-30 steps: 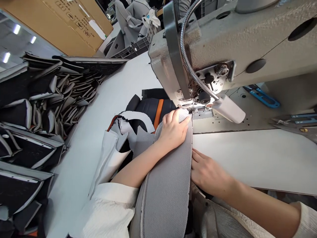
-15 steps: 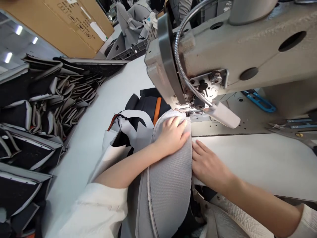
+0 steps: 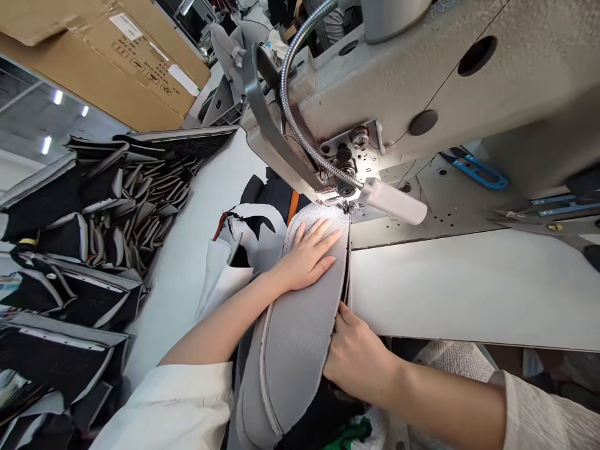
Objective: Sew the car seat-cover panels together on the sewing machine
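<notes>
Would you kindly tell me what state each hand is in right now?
Left hand: open, fingers spread, resting on the grey fabric piece.
Right hand: closed on that piece's edge, fingers curled, some fingertips hidden.

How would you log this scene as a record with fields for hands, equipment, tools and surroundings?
Left hand: bare, spread over the grey mesh fabric panel
Right hand: bare, at the panel's right edge, some fingertips hidden
Equipment: beige metal sewing machine, panel's far end at its needle area
Tools: slim blue cutter, grey metal shears farther right
Surroundings: piled black-and-grey padded pieces at far left
</notes>
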